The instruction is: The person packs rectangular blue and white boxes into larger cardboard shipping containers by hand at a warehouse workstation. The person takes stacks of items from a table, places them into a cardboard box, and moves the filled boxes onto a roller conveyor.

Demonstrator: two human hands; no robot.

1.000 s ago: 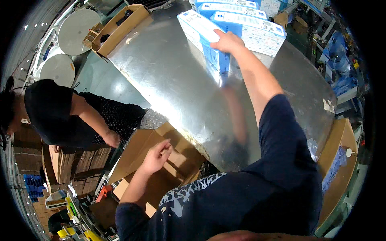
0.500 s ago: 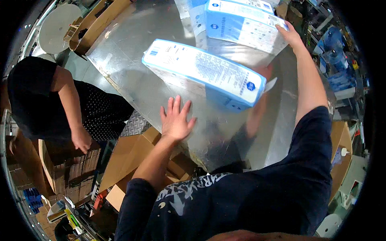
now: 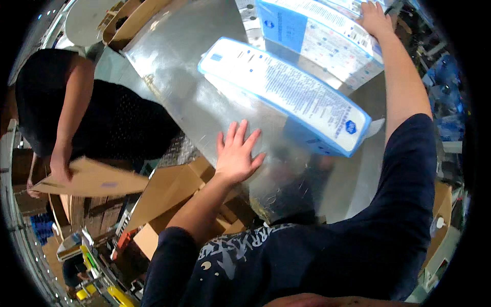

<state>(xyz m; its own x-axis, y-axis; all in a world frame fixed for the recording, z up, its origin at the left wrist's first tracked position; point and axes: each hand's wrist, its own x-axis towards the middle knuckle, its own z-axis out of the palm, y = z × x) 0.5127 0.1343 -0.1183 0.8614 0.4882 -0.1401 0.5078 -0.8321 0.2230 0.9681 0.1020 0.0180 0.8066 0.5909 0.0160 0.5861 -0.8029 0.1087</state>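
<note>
Cardboard is seen first at the far left, where a flat cardboard sheet (image 3: 89,179) is gripped by a co-worker's hand (image 3: 57,171), well apart from the person's own hands. Open cartons (image 3: 169,197) lie just below and to the left of the left hand (image 3: 236,155), which is pressed flat on the shiny metal table (image 3: 174,77), fingers spread wide and pointing away from the body, nothing held; the forearm is stretched up from the lower edge with the elbow bent. Up and to the right of that hand, near but not touching it, a long white and blue box (image 3: 286,94) lies tilted on the table. Further right, the right hand (image 3: 375,19) is laid on the far top edge of a stack of similar boxes (image 3: 319,33), arm fully extended; whether its fingers are curled over the edge cannot be told. Steadiness is probably best kept by leaving the left palm planted as a brace while the stack is drawn in slowly, so that the loose box is not knocked off the table edge.
</note>
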